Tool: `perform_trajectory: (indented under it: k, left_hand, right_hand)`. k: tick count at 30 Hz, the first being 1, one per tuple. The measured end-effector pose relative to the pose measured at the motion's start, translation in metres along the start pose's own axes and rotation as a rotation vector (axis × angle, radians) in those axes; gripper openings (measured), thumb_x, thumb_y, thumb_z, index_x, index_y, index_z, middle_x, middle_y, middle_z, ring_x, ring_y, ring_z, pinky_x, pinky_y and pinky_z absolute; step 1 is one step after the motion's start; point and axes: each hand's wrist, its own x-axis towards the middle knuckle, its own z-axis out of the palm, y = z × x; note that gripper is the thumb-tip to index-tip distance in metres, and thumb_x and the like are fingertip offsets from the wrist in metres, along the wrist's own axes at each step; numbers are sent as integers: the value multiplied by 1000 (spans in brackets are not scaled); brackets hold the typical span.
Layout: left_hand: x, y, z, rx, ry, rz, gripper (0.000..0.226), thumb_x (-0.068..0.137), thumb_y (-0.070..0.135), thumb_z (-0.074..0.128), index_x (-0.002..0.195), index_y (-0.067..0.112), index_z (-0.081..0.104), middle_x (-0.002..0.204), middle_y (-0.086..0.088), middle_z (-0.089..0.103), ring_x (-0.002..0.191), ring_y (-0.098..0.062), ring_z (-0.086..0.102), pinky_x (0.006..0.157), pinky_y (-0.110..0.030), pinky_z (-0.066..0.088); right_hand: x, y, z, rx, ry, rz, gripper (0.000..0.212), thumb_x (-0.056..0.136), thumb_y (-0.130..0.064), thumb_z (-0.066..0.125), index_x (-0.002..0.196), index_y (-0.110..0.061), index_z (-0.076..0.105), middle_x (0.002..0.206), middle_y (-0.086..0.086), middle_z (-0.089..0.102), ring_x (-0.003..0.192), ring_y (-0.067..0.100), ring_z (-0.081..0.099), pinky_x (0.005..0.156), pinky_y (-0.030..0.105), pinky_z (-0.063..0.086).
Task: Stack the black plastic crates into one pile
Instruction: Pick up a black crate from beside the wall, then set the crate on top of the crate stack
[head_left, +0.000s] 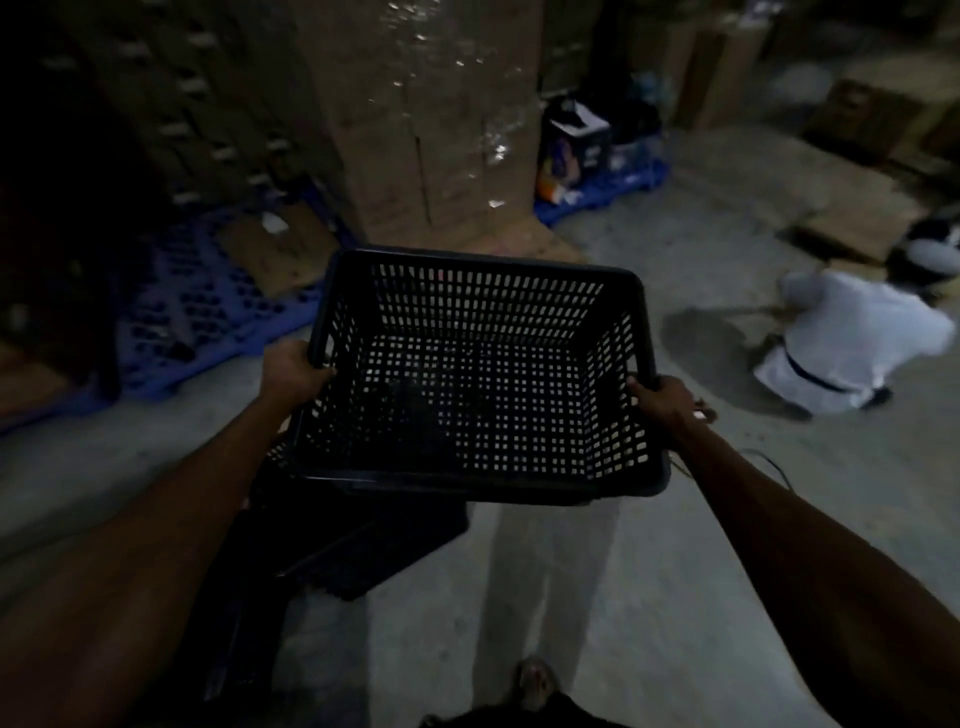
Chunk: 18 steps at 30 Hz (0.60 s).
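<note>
A black perforated plastic crate (483, 483) hangs in the air in front of me, open side up and empty. My left hand (291, 371) grips its left rim and my right hand (662, 400) grips its right rim. Below it and to the left, more black crates (363, 545) stand on the concrete floor, partly hidden by the held crate and my left arm; the dim light blurs their outlines.
A tall wrapped stack of cardboard boxes (431, 130) rises straight ahead on blue pallets (197, 312). A person in white (852, 338) crouches on the floor at the right near flattened cardboard (862, 228). My foot (535, 686) shows at the bottom.
</note>
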Motion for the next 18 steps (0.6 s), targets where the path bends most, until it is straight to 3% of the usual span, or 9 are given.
perform_trajectory:
  k: [2,6,9,12,15,18]
  left_hand:
    - [-11,-39,-32,-20,64,-79,29,78,16,75,92,-9,71,95,-30,71,92,-41,68,79,-44,53]
    - [-33,-117,-70,-22,131,-232,30,77,19,76,94,-6,72,96,-27,73,96,-38,69,83,-42,53]
    - [-49,-179,-82,-94,156,-366,32,74,19,79,93,-7,73,91,-29,72,89,-40,69,78,-39,52]
    - [-59,-229,-78,-116,81,-454,33,76,21,78,90,-9,72,84,-24,70,82,-35,68,76,-36,51]
    - [-53,-261,-66,-64,11,-555,42,74,35,78,98,1,74,95,-23,73,92,-35,70,84,-42,56]
    - [-31,-276,-49,-11,-47,-613,43,77,39,74,103,5,73,101,-22,73,97,-34,70,83,-38,55]
  right_hand:
    - [-5,-37,38,-16,-28,-80,46,91,-38,60,123,-5,65,115,24,67,111,36,63,89,38,49]
    - [-20,-90,111,-80,-90,-195,44,93,-36,57,115,2,66,112,25,68,106,37,64,84,37,49]
    - [-27,-114,166,-125,-159,-248,44,93,-35,57,115,2,67,111,26,68,105,38,64,83,37,49]
    - [-24,-123,211,-175,-234,-256,44,93,-37,57,111,2,67,108,25,69,102,37,65,80,36,49]
    - [-8,-131,248,-267,-296,-246,45,92,-37,58,107,3,69,101,26,69,97,39,66,78,39,50]
    - [23,-137,283,-333,-357,-219,44,90,-37,60,106,3,69,98,26,70,95,39,67,78,42,51]
